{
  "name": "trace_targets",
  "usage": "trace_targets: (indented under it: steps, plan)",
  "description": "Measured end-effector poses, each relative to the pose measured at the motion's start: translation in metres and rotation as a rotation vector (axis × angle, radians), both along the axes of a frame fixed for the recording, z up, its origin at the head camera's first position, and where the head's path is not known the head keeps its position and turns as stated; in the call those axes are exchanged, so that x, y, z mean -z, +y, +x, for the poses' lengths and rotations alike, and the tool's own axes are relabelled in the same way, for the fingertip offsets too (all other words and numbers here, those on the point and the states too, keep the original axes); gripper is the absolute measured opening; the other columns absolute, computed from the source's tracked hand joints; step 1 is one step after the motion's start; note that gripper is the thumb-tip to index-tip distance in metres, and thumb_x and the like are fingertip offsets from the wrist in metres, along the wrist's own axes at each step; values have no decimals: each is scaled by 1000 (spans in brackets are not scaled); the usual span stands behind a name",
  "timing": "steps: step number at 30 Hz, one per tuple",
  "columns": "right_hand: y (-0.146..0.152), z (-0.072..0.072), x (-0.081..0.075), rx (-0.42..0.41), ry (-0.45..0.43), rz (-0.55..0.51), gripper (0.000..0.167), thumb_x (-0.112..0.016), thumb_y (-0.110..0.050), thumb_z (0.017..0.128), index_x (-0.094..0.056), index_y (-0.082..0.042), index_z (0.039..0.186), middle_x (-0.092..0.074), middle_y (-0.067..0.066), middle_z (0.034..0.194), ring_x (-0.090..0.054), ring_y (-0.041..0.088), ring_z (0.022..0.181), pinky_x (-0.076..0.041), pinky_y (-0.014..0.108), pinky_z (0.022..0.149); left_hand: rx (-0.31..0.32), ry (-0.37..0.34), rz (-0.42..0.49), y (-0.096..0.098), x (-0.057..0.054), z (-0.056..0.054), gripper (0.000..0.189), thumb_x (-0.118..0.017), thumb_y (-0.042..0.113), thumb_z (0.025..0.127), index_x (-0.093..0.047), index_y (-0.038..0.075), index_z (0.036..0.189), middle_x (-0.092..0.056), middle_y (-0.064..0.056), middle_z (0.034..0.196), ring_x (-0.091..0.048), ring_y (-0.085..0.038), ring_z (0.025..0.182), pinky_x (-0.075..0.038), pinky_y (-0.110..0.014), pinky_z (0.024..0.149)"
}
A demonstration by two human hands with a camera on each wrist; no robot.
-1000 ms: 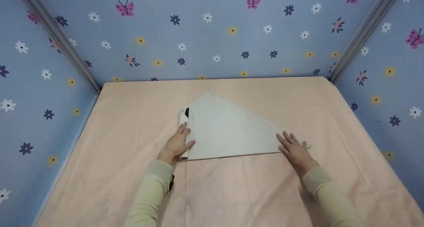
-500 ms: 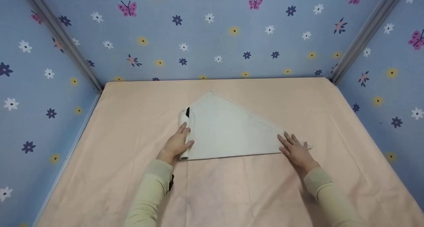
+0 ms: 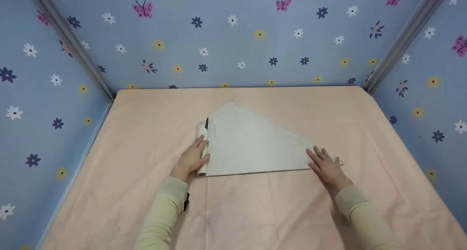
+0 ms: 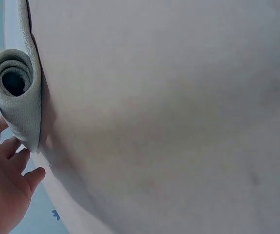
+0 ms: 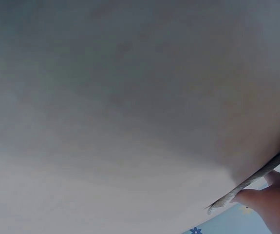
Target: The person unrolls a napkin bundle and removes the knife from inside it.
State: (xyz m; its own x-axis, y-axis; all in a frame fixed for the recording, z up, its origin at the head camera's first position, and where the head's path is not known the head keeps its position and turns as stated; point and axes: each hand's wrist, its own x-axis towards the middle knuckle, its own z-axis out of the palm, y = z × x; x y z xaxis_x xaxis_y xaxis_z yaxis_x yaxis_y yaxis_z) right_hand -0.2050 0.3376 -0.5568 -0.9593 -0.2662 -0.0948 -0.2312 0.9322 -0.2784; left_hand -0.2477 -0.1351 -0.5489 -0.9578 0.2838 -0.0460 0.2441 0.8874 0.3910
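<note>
A pale, folded cloth [image 3: 251, 140] lies on the table, peaked at the back and tapering to a point at the right. Its left edge is wound into a narrow roll [image 3: 203, 165], whose spiral end [image 4: 14, 80] shows in the left wrist view. My left hand [image 3: 189, 158] rests over this roll with fingers extended and thumb on its right side. A small dark patch [image 3: 207, 123] shows at the roll's far end. At the cloth's right corner, my right hand [image 3: 328, 169] lies flat, fingers spread. Only its thumb side [image 5: 271, 204] appears in the right wrist view.
A peach-coloured cover [image 3: 248, 210] with light creases spreads over the table. Blue panels [image 3: 233, 34] with flowers and butterflies rise at the back and both sides, joined by grey corner posts [image 3: 408, 38].
My left hand has shifted slightly left with the roll, and the dark patch looks narrower. The right hand keeps its place on the corner. The head view has drifted a little.
</note>
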Motion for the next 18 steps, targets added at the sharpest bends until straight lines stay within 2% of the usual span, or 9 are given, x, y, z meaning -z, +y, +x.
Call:
trace_targets:
  steps: [6,12,18]
  plan:
    - [-1,0,0,11,-18,8,56,-32,-45,93,-25,-17,141,-15,14,146,-9,38,131,-2,71,91,-10,28,-8,-4,1,2,51,-47,31,89,-36,10,134,-22,-13,144,-33,-37,123,-33,-46,97]
    - [-1,0,0,17,-27,8,56,-31,-46,93,-25,-17,141,-15,15,145,-9,39,131,-1,71,90,-29,49,-19,-6,1,5,50,-44,32,90,-36,10,135,-23,-12,144,-29,-34,126,-29,-45,100]
    - [-1,1,-1,6,16,-35,54,-34,-44,93,-27,-18,141,-18,15,145,-11,39,130,-2,72,89,-60,63,-42,-7,3,8,51,-43,33,91,-35,11,136,-26,-11,143,-24,-32,128,-28,-47,100]
